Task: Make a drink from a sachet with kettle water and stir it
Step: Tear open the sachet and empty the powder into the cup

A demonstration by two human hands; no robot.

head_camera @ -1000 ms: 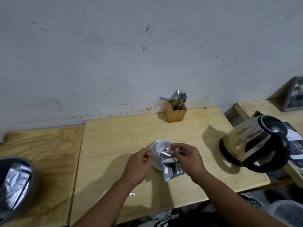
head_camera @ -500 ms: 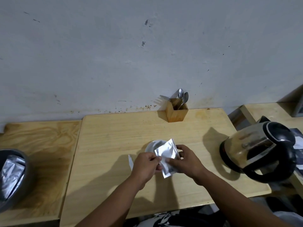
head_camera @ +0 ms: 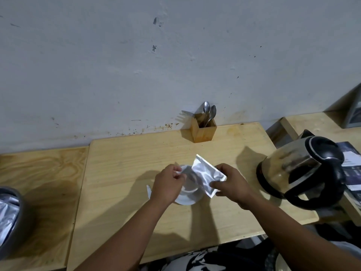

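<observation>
A silver foil sachet [head_camera: 206, 174] is tilted over a white cup [head_camera: 190, 185] on a white saucer [head_camera: 187, 201], mid-table. My right hand [head_camera: 229, 182] pinches the sachet's lower right corner. My left hand [head_camera: 168, 184] grips the sachet's left edge over the cup's rim. What is inside the cup is hidden by the foil. A steel kettle [head_camera: 298, 169] with a black handle stands to the right. Two spoons [head_camera: 209, 114] stand in a wooden holder [head_camera: 203, 132] by the wall.
A torn foil strip [head_camera: 148, 190] lies on the wooden table [head_camera: 125, 169] just left of my left wrist. A grey bowl [head_camera: 11, 218] holding foil sachets sits at the far left. A printed box [head_camera: 351, 167] lies behind the kettle.
The sachet has been lifted and tipped from beside the cup to above it. My left hand shifted from the cup's side onto the sachet's edge. The torn strip now lies on the table.
</observation>
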